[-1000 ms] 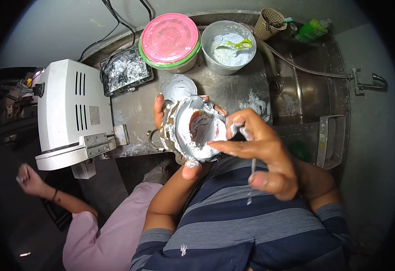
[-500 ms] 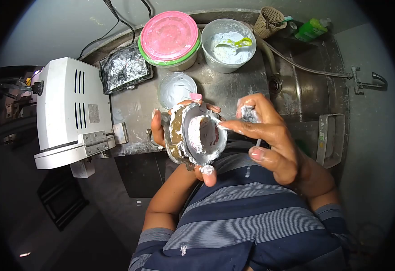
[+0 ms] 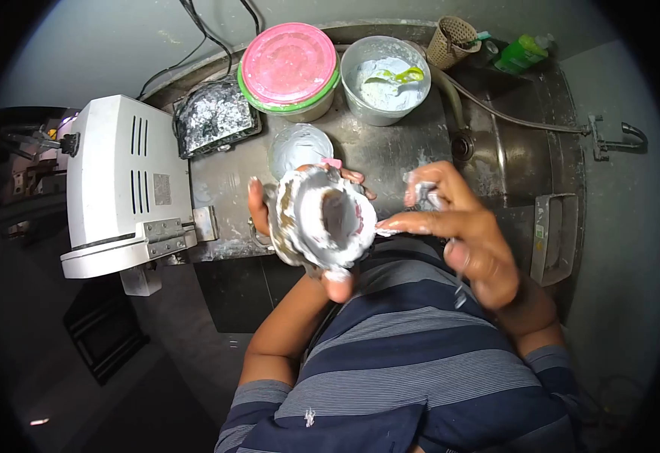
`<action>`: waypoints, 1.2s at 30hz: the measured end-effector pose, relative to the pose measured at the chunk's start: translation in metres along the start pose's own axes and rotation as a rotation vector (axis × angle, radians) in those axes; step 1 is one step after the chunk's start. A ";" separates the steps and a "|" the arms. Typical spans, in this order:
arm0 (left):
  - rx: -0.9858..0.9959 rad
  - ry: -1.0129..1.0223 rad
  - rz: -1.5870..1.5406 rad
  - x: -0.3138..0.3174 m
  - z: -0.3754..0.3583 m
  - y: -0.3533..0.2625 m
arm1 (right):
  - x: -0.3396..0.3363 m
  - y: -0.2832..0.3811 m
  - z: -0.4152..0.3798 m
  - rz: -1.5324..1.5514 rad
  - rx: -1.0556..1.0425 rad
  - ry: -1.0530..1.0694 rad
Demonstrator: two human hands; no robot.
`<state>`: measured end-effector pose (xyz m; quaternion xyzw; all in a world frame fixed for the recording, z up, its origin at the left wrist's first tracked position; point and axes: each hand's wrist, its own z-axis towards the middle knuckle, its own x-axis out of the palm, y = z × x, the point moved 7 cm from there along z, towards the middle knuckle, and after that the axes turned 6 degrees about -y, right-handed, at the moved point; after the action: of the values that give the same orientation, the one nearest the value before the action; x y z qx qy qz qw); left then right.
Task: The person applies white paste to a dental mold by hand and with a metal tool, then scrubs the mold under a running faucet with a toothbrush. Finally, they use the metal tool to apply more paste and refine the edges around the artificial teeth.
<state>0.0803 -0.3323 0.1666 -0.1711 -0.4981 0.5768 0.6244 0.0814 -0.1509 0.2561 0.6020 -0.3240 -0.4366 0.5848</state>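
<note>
A round metal mould, smeared with white paste, is held up in my left hand, whose fingers wrap round its sides and underside. White paste rings a hollow in the middle, with some pink inside. My right hand is just right of the mould, its index finger stretched to the pasty rim. Paste clings to its fingers, and a thin tool, blurred, hangs below its curled fingers; how it is gripped cannot be made out. Behind the mould stands a small bowl of white paste with a pink tab.
A pink-lidded tub and a tub of white powder with a green scoop stand at the back of the metal counter. A white machine is at left, beside a powder-covered black device. The sink lies right.
The mould has turned so its hollow faces the camera more. My right hand has moved slightly right, and a bit of paste now sits at its index fingertip.
</note>
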 end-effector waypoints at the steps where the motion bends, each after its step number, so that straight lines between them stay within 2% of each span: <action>1: -0.163 -0.089 -0.183 0.010 0.006 -0.001 | 0.003 0.004 -0.004 -0.101 -0.078 0.014; 2: -0.321 -0.173 -0.365 0.017 0.012 0.001 | 0.010 0.006 -0.009 -0.201 -0.162 0.025; 3: -0.418 -0.227 -0.351 0.020 0.020 -0.003 | 0.019 0.008 -0.012 -0.300 -0.259 -0.027; 4: -0.453 -0.313 -0.337 0.022 0.024 -0.003 | 0.027 0.008 -0.016 -0.444 -0.327 -0.057; 6: -0.460 -0.320 -0.640 0.029 0.034 0.008 | 0.050 0.000 -0.026 -0.783 -0.405 -0.009; 7: -0.450 -0.298 -0.646 0.031 0.037 0.008 | 0.059 -0.011 -0.029 -0.860 -0.460 -0.040; 9: -0.534 -0.198 -0.711 0.041 0.043 0.005 | 0.060 -0.019 -0.029 -0.864 -0.472 -0.105; 10: -0.507 -0.180 -0.757 0.045 0.048 0.003 | 0.055 -0.019 -0.030 -0.857 -0.460 -0.138; 13: -0.466 -0.252 -0.547 0.042 0.058 0.008 | 0.042 -0.021 -0.037 -0.853 -0.455 -0.133; 14: -0.526 -0.093 -0.810 0.057 0.057 0.004 | 0.032 -0.020 -0.041 -0.802 -0.475 -0.164; 16: -0.634 -0.047 -0.921 0.075 0.055 0.004 | 0.001 -0.041 -0.044 -0.667 -0.387 -0.242; 17: -0.696 -0.032 -0.907 0.082 0.053 0.005 | -0.021 -0.067 -0.050 -0.637 -0.360 -0.475; 18: -0.753 -0.019 -0.887 0.088 0.050 0.007 | -0.039 -0.103 -0.048 -0.606 -0.153 -0.638; 19: -0.722 -0.107 -0.776 0.079 0.048 0.015 | -0.046 -0.145 -0.049 -0.770 0.082 -0.661; 20: -0.729 -0.031 -0.781 0.082 0.045 0.019 | -0.047 -0.187 -0.050 -0.781 0.206 -0.626; 21: -0.774 -0.012 -0.793 0.085 0.040 0.023 | -0.040 -0.228 -0.046 -0.748 0.271 -0.609; 22: -0.825 0.006 -0.806 0.090 0.034 0.027 | -0.040 -0.234 -0.047 -0.746 0.290 -0.643; 24: -0.976 0.029 -0.947 0.111 0.020 0.027 | -0.032 -0.238 -0.044 -0.674 0.276 -0.543; 25: -0.964 0.065 -0.871 0.102 0.017 0.033 | -0.041 -0.228 -0.044 -0.704 0.168 -0.636; 26: -0.941 0.092 -0.794 0.092 0.018 0.039 | -0.055 -0.223 -0.045 -0.701 0.178 -0.649; 27: -0.958 0.149 -0.906 0.108 0.019 0.036 | -0.085 -0.217 -0.045 -0.638 0.187 -0.764; 28: -0.919 0.188 -0.741 0.090 0.021 0.045 | -0.121 -0.214 -0.044 -0.574 0.189 -0.883; 31: -0.862 0.294 -0.572 0.109 0.023 0.039 | -0.220 -0.199 -0.023 -0.665 -0.046 -1.038; 32: -0.888 0.263 -0.546 0.108 0.023 0.038 | -0.246 -0.194 -0.008 -0.702 -0.143 -1.101; 35: -1.002 0.179 -0.607 0.100 0.023 0.043 | -0.300 -0.190 0.050 -0.810 -0.170 -1.178; 36: -1.022 0.100 -0.781 0.107 0.019 0.043 | -0.309 -0.199 0.073 -0.866 -0.176 -1.169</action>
<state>0.0239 -0.2321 0.1869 -0.2798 -0.7060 -0.0116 0.6504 -0.1351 0.1175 0.1094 0.2959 -0.2797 -0.9029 0.1376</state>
